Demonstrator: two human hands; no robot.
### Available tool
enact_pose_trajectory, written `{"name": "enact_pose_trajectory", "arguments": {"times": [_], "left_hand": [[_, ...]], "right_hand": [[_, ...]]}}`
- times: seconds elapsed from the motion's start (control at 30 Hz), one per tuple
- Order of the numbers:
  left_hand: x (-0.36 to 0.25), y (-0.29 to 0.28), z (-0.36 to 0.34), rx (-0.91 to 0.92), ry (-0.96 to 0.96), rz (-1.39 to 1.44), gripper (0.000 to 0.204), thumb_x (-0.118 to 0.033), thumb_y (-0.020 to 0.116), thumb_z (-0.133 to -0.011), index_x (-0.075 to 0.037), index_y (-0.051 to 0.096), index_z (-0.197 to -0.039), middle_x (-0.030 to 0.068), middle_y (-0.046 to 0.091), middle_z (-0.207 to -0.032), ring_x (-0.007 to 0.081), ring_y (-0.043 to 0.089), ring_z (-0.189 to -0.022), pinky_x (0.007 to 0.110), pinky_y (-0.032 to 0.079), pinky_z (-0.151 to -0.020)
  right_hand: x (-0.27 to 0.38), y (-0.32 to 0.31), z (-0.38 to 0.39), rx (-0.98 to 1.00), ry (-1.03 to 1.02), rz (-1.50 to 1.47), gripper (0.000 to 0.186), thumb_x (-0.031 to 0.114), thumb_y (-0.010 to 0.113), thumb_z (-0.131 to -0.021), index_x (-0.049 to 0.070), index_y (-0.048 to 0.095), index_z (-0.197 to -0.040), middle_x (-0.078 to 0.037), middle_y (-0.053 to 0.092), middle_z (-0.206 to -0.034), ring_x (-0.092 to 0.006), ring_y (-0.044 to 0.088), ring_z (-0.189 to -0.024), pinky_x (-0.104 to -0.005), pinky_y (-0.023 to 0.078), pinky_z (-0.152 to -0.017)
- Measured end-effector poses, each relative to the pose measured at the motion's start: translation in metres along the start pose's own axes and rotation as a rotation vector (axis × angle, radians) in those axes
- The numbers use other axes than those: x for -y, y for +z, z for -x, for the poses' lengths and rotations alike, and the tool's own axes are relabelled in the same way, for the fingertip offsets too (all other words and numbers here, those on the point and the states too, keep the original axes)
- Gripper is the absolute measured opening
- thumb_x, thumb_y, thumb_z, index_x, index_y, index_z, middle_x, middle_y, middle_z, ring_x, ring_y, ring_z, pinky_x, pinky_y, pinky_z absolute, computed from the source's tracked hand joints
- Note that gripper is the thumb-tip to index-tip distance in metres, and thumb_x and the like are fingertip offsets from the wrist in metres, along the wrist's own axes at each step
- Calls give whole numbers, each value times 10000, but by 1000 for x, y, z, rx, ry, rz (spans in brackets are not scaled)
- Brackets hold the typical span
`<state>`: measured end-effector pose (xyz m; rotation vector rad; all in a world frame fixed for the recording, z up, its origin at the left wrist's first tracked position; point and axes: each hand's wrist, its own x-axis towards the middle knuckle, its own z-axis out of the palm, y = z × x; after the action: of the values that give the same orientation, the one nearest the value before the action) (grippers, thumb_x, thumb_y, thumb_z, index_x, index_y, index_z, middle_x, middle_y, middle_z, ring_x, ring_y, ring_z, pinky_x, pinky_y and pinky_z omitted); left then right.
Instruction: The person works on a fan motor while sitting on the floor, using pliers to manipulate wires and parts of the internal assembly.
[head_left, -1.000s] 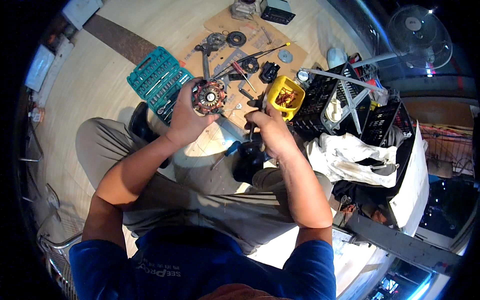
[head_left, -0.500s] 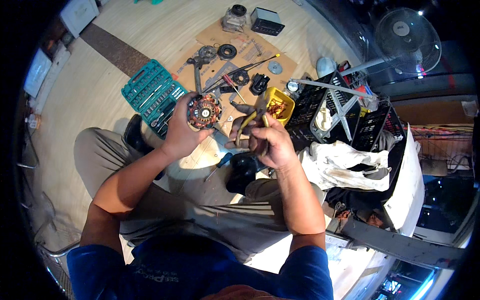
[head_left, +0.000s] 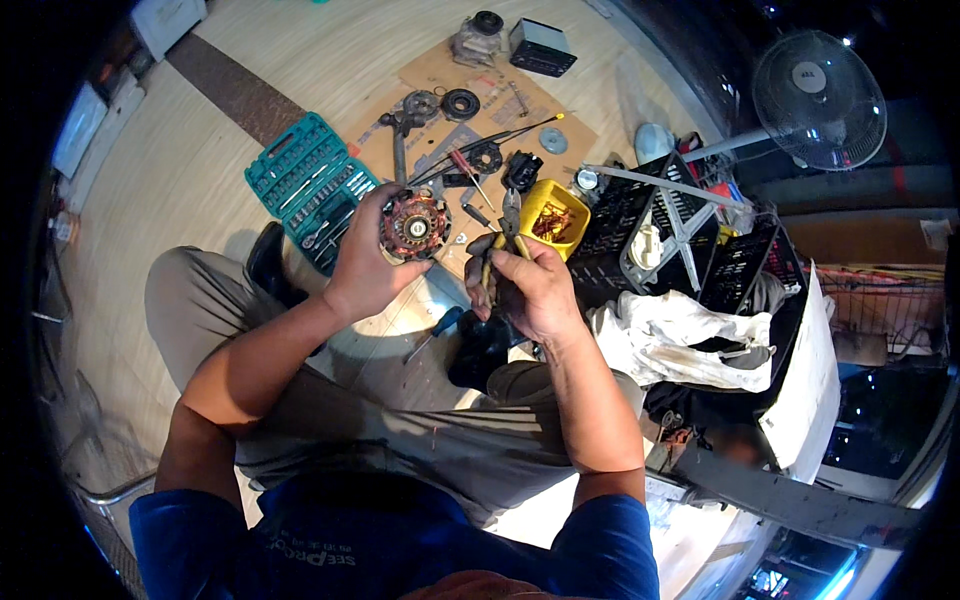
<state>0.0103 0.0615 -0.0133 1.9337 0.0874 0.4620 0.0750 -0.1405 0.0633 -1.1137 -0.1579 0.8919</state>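
Wooden floor [head_left: 200, 160] served as workshop, w/ parts spread on a flat brown cardboard sheet [head_left: 440, 80] near top centre. Seated person's left hand [head_left: 365, 265] had its fingers clamped round a motor stator [head_left: 413, 225] w/ copper windings, held above the knees; right hand [head_left: 530, 290] had its fingers closed on yellow-handled pliers [head_left: 510, 225], jaws pointing up, just right of the stator. Likely risk: pliers slipping & nicking the windings, or the stator dropping onto loose parts below. Teal socket set case [head_left: 310, 185] lay open at left; yellow parts tub [head_left: 555, 215] & black crates [head_left: 640, 230] at right; white rectangular board [head_left: 810, 390] leaned far right.
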Motion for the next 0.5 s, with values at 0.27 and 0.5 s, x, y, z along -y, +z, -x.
{"name": "enact_pose_trajectory", "arguments": {"times": [0.27,0.5], "left_hand": [[1,-4,-1,8,11,-14,865,-91,840,-593,-10,369,-1314,201,458,-1257,358,484,-1186,395,404,-1004],[0,-5,-2,-3,50,-23,860,-82,840,-593,-19,370,-1311,200,461,-1251,357,486,-1178,398,401,-1005]], "right_hand": [[-7,-8,0,19,19,-45,191,96,536,-877,-58,577,-983,-147,644,-831,-214,607,-645,-316,494,-553],[-7,-5,1,49,27,-115,218,97,511,-881,-77,565,-1002,-192,655,-874,-266,653,-716,-356,531,-599]]}}
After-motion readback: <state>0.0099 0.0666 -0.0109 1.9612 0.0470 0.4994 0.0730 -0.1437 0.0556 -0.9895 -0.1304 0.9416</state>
